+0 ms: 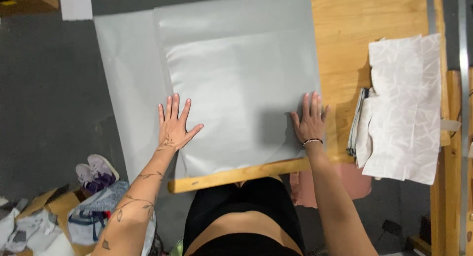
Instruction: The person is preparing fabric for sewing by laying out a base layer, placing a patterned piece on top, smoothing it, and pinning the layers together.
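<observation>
Head view: grey sheet (236,88) lengthwise leftward off table (354,39).

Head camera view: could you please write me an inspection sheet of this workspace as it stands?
Surface: wooden table, light wood, bare along its right part; front edge in view.
Job's things: large grey sheet lies flat on the table, its left part hanging past the table edge.
Clutter: stack of white patterned paper pieces at the right, overhanging the table edge.
Grippers: left hand flat on the grey sheet, fingers spread; right hand flat at the sheet's right edge; neither grasps anything.
Cables: nothing seen.
Surroundings: dark floor; a pair of purple shoes and a box with cloth at lower left; a pink piece below the table.
</observation>
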